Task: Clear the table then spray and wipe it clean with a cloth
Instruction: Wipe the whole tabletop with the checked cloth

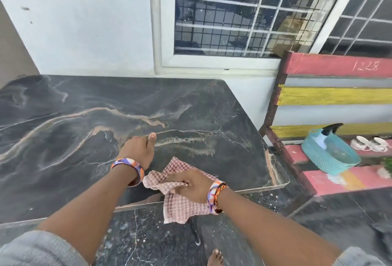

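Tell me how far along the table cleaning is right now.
Clearing looks done: nothing but the hands and cloth sits on the dark marble-patterned table, and a spray bottle stands in the teal mesh basket off to the right. In hand: the right hand grips the pink checked cloth at the near edge; the left hand rests on the top. Whether spraying happened cannot be told. Wiping remains.

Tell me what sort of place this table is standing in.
Probably a home's veranda or porch, against an outside wall. Signs: a barred window just behind the dark marble-look table, a painted slatted bench, and sandals left beside a teal basket.
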`<move>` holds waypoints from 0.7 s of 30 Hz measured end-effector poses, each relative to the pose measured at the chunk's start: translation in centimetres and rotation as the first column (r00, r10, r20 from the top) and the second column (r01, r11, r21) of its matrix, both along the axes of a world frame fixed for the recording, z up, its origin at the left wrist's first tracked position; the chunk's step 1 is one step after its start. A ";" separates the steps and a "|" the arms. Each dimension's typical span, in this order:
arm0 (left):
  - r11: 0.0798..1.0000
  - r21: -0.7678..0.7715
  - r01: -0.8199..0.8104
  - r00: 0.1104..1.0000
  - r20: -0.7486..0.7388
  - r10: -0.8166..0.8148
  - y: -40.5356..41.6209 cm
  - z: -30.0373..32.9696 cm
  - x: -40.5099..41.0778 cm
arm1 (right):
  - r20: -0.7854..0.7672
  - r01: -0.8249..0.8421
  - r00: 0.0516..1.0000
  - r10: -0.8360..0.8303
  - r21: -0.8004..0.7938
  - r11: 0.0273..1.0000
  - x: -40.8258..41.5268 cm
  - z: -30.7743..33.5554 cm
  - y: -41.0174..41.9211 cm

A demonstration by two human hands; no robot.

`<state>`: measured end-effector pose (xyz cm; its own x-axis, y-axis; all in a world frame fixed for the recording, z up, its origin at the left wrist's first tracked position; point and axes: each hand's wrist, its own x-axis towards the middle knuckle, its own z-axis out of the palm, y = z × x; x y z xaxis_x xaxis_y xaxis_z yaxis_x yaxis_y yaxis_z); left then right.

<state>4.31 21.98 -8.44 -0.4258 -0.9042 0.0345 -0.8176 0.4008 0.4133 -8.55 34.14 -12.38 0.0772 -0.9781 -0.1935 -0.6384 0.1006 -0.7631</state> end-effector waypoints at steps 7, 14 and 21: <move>0.688 0.709 0.151 0.925 -0.347 0.154 0.8 3.0 -2.8 | 0.659 0.392 0.690 -0.298 0.005 0.920 -3.9 4.0 2.9; 0.297 0.696 0.654 0.701 -0.705 0.108 5.4 7.2 -8.4 | 0.758 0.682 0.512 -0.403 -0.074 0.727 -7.1 9.8 2.7; 0.499 0.533 0.683 0.703 -0.665 -0.252 7.9 10.7 -14.7 | 0.721 0.720 0.402 -0.564 0.131 0.681 -12.5 13.6 4.4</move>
<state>-10.35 29.87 2.28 -0.9101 -0.3726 -0.1813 -0.2200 0.0637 0.9734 -21.03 38.52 1.20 -0.5643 -0.7999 -0.2045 0.2475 0.0725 -0.9662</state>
